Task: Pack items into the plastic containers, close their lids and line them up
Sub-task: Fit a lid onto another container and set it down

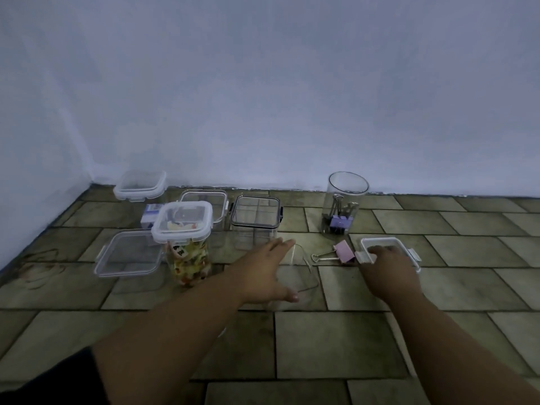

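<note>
A clear plastic container [306, 273] lies on its side on the tiled floor. My left hand [263, 273] spans it, fingers on its far edge and thumb on its near edge. My right hand [385, 267] rests on a white-rimmed lid [391, 242] that lies flat on the floor, fingers curled at its left latch. A pink binder clip [342, 252] lies between my hands. Behind it, a tall round clear container [346, 206] holds several binder clips and has no lid. A lidded container [187, 258] full of colourful bits stands at the left.
A loose clear lid [128, 254] lies flat at the left. Behind it stand a white-lidded container [140, 187], a clear one [204, 200], a dark-rimmed one [255, 213] and a small blue-white box [149, 219]. A wall [263, 97] closes off the back.
</note>
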